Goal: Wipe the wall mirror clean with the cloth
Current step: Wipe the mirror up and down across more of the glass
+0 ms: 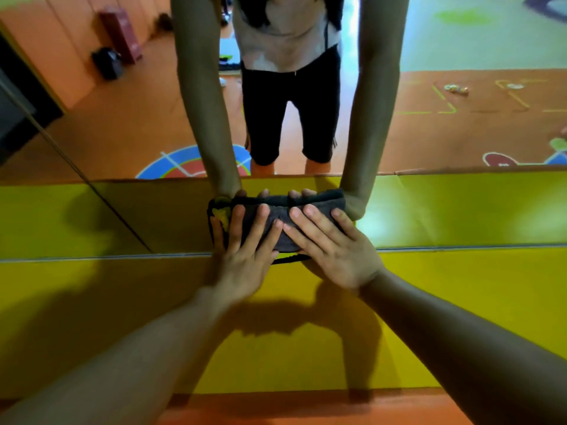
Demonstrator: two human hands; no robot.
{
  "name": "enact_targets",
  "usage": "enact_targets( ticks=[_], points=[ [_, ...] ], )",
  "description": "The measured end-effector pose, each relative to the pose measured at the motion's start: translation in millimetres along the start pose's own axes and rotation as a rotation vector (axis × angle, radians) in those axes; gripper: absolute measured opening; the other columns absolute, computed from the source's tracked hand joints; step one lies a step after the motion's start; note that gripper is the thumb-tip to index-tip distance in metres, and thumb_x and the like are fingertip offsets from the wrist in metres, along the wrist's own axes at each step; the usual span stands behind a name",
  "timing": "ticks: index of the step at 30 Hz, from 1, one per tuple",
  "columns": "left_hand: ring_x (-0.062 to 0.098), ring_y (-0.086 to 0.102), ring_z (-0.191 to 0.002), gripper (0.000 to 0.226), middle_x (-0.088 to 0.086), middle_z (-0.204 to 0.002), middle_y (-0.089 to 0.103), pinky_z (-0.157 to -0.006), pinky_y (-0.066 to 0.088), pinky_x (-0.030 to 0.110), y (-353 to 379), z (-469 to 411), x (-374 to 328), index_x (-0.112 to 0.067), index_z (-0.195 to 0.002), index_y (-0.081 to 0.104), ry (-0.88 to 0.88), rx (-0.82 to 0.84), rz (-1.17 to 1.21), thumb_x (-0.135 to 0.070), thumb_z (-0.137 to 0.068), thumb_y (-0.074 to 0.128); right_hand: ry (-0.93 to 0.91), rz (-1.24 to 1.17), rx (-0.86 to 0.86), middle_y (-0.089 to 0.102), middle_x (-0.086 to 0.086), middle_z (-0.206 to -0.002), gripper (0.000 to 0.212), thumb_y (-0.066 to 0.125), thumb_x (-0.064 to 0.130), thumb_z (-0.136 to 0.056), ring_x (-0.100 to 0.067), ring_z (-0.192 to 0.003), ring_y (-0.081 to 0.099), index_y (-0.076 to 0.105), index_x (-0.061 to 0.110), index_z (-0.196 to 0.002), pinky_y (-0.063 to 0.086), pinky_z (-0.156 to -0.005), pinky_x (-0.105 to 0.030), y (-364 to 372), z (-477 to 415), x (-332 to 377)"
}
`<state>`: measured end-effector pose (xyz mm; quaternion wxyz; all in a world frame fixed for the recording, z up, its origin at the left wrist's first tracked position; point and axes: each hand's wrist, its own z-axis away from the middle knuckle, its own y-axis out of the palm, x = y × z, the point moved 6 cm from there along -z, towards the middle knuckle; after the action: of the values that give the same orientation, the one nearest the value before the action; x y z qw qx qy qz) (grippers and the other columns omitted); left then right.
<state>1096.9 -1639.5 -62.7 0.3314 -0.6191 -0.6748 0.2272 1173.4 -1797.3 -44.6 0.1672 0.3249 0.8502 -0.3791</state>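
The wall mirror [445,133] fills the upper half of the view, and its bottom edge meets a yellow ledge. A dark grey cloth [279,214] with a yellow patch at its left end lies flat against the lowest part of the glass. My left hand [242,243] presses on the cloth's left half with straight, spread fingers. My right hand [331,243] presses on the right half the same way. In the glass I see the reflection of both arms and the cloth.
A yellow padded ledge [122,302] runs below the mirror, with orange floor [306,406] beneath it. A vertical seam [76,167] crosses the mirror at the left. The reflection shows an orange floor with painted markings, a dark bag and small objects.
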Motion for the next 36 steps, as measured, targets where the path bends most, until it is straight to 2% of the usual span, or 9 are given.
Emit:
enact_targets(
  ticks=[4,6,10,13,20,24,28,31,36],
  points=[
    [0.04,-0.018,-0.156,0.081,0.009,-0.171,-0.017,-0.118,-0.005,0.073,11,-17,-48,-0.019,-0.165,-0.002,0.122,0.001,-0.058,-0.053,-0.102,0.034,-0.003,0.062,0.075,0.002,-0.008,-0.174,0.068,0.049,0.025,-0.103,-0.023,-0.16,0.005,0.022,0.017,-0.164,0.004,-0.128,-0.043,-1,43,-33],
    [0.038,-0.019,-0.156,0.08,0.007,-0.171,-0.017,-0.12,-0.014,0.067,15,-28,-63,-0.021,-0.164,-0.005,0.087,-0.023,-0.081,-0.055,-0.102,0.03,0.017,0.078,0.093,0.004,-0.007,-0.174,0.068,0.052,0.033,-0.105,-0.022,-0.16,0.006,0.022,0.019,-0.164,0.006,-0.128,-0.044,-4,54,-46],
    [0.034,-0.016,-0.157,0.074,0.002,-0.172,-0.015,-0.122,-0.007,0.064,4,-41,-68,-0.025,-0.165,-0.006,-0.046,-0.026,-0.024,-0.059,-0.104,0.021,-0.059,0.126,0.126,0.003,-0.006,-0.174,0.062,0.039,0.036,-0.111,-0.021,-0.16,0.006,0.015,0.019,-0.166,0.009,-0.127,-0.043,-19,39,-65],
    [0.032,-0.016,-0.158,0.072,0.0,-0.172,-0.014,-0.124,-0.011,0.061,-31,-78,-63,-0.027,-0.165,-0.005,-0.059,-0.049,-0.006,-0.057,-0.105,0.021,-0.034,0.166,0.108,0.009,-0.006,-0.173,0.061,0.04,0.041,-0.111,-0.02,-0.159,0.013,0.019,0.02,-0.165,0.009,-0.127,-0.043,-46,11,-95],
    [0.033,0.0,-0.159,0.069,0.001,-0.174,0.003,-0.125,-0.003,0.06,-156,-196,-29,-0.025,-0.166,0.009,0.014,-0.148,-0.09,-0.053,-0.106,0.03,0.053,0.065,0.032,0.016,-0.007,-0.172,0.066,0.043,0.053,-0.107,-0.023,-0.157,0.022,0.028,0.02,-0.163,0.015,-0.127,-0.046,-132,-100,-180],
    [0.037,0.003,-0.159,0.07,0.006,-0.173,0.005,-0.123,0.008,0.065,-241,-284,-12,-0.022,-0.166,0.008,0.02,-0.177,-0.149,-0.051,-0.106,0.029,0.07,0.23,-0.05,0.014,-0.01,-0.172,0.059,0.033,0.043,-0.112,-0.024,-0.157,0.022,0.022,0.019,-0.165,0.013,-0.128,-0.048,-186,-178,-242],
    [0.037,0.006,-0.159,0.068,0.005,-0.173,0.005,-0.122,0.018,0.066,-324,-365,7,-0.021,-0.165,0.015,0.018,-0.249,-0.178,-0.05,-0.106,0.033,0.071,0.322,-0.077,0.023,-0.014,-0.17,0.056,0.029,0.041,-0.112,-0.027,-0.156,0.026,0.029,0.016,-0.163,0.023,-0.123,-0.053,-246,-254,-306],
    [0.036,0.005,-0.159,0.066,0.005,-0.173,0.006,-0.123,0.016,0.065,-382,-425,18,-0.022,-0.165,0.017,0.013,-0.315,-0.191,-0.049,-0.107,0.033,0.074,0.356,-0.129,0.024,-0.013,-0.169,0.057,0.032,0.043,-0.111,-0.027,-0.156,0.025,0.033,0.016,-0.161,0.025,-0.122,-0.054,-297,-310,-355],
    [0.033,-0.001,-0.159,0.064,0.003,-0.174,0.0,-0.125,0.009,0.063,-462,-515,33,-0.022,-0.165,0.012,0.013,-0.381,-0.252,-0.051,-0.108,0.018,0.092,0.41,-0.159,0.019,-0.012,-0.171,0.057,0.024,0.044,-0.113,-0.026,-0.158,0.018,0.028,0.017,-0.163,0.015,-0.127,-0.051,-360,-387,-426]
  ],
)
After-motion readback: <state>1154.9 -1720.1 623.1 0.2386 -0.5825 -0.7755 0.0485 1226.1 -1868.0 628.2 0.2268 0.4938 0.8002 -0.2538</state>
